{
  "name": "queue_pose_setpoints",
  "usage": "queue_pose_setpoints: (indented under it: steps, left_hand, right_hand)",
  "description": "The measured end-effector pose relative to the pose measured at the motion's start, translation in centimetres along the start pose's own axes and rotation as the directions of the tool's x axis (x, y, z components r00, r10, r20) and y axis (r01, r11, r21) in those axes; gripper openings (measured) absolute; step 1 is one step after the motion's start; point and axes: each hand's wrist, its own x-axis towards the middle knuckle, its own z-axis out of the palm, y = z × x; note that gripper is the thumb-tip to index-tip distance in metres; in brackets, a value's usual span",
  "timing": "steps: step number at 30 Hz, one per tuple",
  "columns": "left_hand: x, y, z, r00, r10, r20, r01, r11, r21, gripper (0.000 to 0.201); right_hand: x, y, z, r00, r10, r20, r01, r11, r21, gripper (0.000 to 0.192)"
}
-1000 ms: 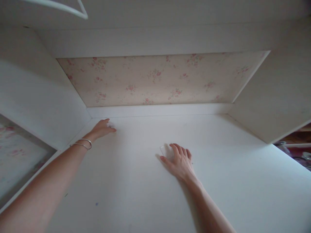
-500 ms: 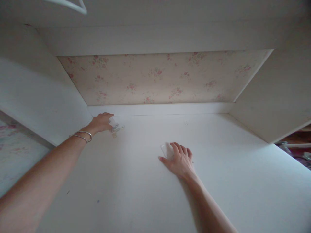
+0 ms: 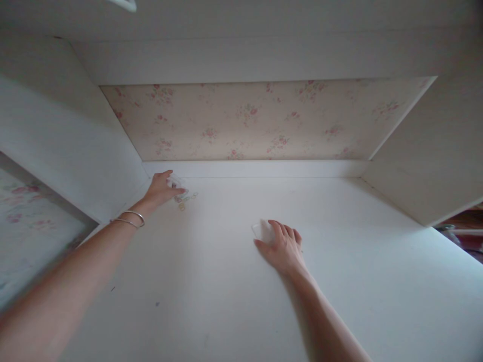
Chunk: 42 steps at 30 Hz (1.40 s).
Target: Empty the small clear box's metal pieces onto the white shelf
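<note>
We have a clear box (image 3: 175, 180) in the left hand (image 3: 160, 188), at the far left of the worktop (image 3: 211, 281), near the back rail (image 3: 256, 169). Left fingers are part-spread, thumb on one side, index on the other, box between. Contents too blurred to call.

Small loops (image 3: 182, 199) lie just right of and nearer than the box, by the thumb. Main risk for us: thumb or box edge drags through them and scatters them. They look light and pale on white, so easy to lose. If the box is open and tips, more could spill; we can't tell whether it has a lid on.

Right hand (image 3: 284, 246) sits mid-worktop, fingers moderately parted around a clear piece (image 3: 263, 231). Grip force: can't tell. It looks slick and flat, so a loose pinch could let it skid.

Left arm is at a long reach, so fine control is probably poor. Bangle (image 3: 142, 220) on that wrist could catch bits if the forearm drops and sweeps.
</note>
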Motion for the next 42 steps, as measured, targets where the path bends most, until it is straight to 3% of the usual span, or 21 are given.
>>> queue_pose_setpoints:
  steps: [3, 5, 7, 9, 13, 16, 18, 22, 25, 28, 34, 37, 42]
  left_hand:
    - [-3.2, 1.9, 0.9, 0.996, -0.083, 0.027, 0.087, 0.94, -0.329, 0.089]
    - [-5.7, 3.4, 1.5, 0.99, -0.066, 0.125, 0.12, 0.855, -0.504, 0.086]
    - [-8.1, 5.0, 2.0, 0.98, -0.027, 0.198, 0.152, 0.746, -0.648, 0.079]
    - [-10.6, 6.5, 2.5, 0.955, 0.025, 0.295, 0.228, 0.576, -0.785, 0.073]
    - [-15.3, 9.6, 3.9, 0.905, 0.122, 0.408, 0.367, 0.262, -0.892, 0.064]
    - [-17.9, 11.4, 5.2, 0.852, 0.181, 0.491, 0.466, 0.166, -0.869, 0.066]
    - [-18.8, 12.1, 5.9, 0.83, 0.191, 0.524, 0.513, 0.108, -0.852, 0.067]
    - [-19.5, 12.5, 6.4, 0.757, 0.221, 0.615, 0.618, 0.064, -0.783, 0.072]
    - [-19.7, 12.4, 6.4, 0.71, 0.243, 0.661, 0.668, 0.068, -0.741, 0.076]
    - [-19.9, 12.0, 6.5, 0.695, 0.258, 0.671, 0.687, 0.037, -0.726, 0.081]
    - [-19.4, 11.2, 6.7, 0.664, 0.264, 0.7, 0.724, 0.009, -0.69, 0.081]
    - [-19.3, 10.9, 6.6, 0.654, 0.264, 0.709, 0.734, 0.004, -0.679, 0.078]
    - [-19.4, 10.9, 6.5, 0.65, 0.258, 0.715, 0.74, -0.002, -0.672, 0.071]
  right_hand:
    - [0.1, 0.2, 0.3, 1.0, 0.0, -0.02, 0.001, 0.999, 0.041, 0.062]
    - [0.1, 0.5, 0.6, 1.0, 0.002, -0.03, 0.0, 0.997, 0.079, 0.061]
    - [0.2, 0.8, 0.8, 0.999, 0.003, -0.037, 0.002, 0.992, 0.129, 0.061]
    - [0.3, 1.1, 0.9, 0.999, 0.014, -0.042, -0.005, 0.981, 0.196, 0.061]
    - [0.3, 1.4, 1.1, 0.996, 0.082, -0.034, -0.062, 0.921, 0.384, 0.063]
    - [0.6, 1.4, 1.3, 0.986, 0.149, -0.075, -0.079, 0.812, 0.578, 0.064]
    - [0.7, 1.2, 1.1, 0.981, 0.19, -0.05, -0.094, 0.676, 0.731, 0.064]
    - [0.9, 0.6, 0.0, 0.974, 0.198, 0.115, -0.178, 0.342, 0.923, 0.062]
    - [0.9, 0.0, -0.9, 0.965, 0.204, 0.166, -0.207, 0.197, 0.958, 0.058]
    - [0.7, -0.6, -1.2, 0.959, 0.206, 0.197, -0.23, 0.155, 0.961, 0.058]
    - [0.4, -0.9, -0.8, 0.951, 0.183, 0.25, -0.286, 0.205, 0.936, 0.066]
    - [0.5, -0.9, -0.8, 0.939, 0.222, 0.261, -0.293, 0.123, 0.948, 0.075]
    - [0.7, -0.9, -1.0, 0.88, 0.215, 0.424, -0.428, -0.026, 0.903, 0.043]
